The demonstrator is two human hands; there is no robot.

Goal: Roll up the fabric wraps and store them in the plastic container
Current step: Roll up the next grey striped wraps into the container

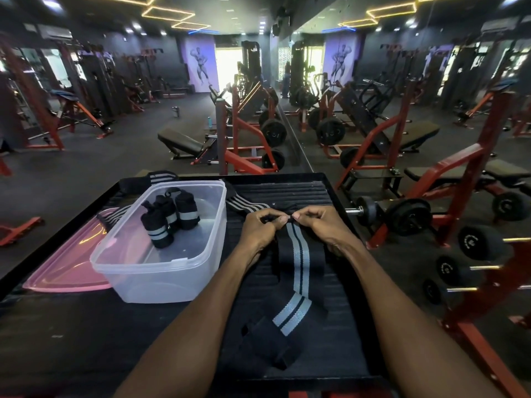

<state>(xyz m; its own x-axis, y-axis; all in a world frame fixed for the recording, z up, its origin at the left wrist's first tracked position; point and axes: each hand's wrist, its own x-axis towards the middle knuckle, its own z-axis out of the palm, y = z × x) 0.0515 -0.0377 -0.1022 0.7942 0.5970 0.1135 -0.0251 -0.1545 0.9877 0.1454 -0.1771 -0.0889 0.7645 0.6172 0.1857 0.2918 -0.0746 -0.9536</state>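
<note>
Both hands at centre, curled fingers meeting at one end of a fabric wrap.
Left hand (263, 225) pinching the far end of the black wrap (297, 262), thumb and fingertips closed on the fabric.
Right hand (317, 222) gripping the same end from 3 o'clock, thumb tip touching the left thumb.
Wrap running from the hands toward 6 o'clock, flat on the black ribbed platform (301, 191), grey stripes down its middle, near end bent toward 7 o'clock with a plain black tab.
Clear plastic container (161, 271) at 9 o'clock of the hands, open, just beside the left forearm.
Three rolled wraps (169, 216) upright inside the container, clustered toward its far left part, touching one another.
Pink lid (66, 268) lying flat at 9 o'clock of the container, partly under it.
Second unrolled striped wrap (244, 205) at 11 o'clock of the hands, flat on the platform, passing behind the container's far right corner.
Third loose wrap (155, 179) at 12 o'clock of the container, draped over the platform's far edge.
Another striped piece (113, 215) across the lid's far end, beside the container's left wall.
Dumbbell rack (471, 254) at 3 o'clock; benches and red machine frames beyond at 12 o'clock.
</note>
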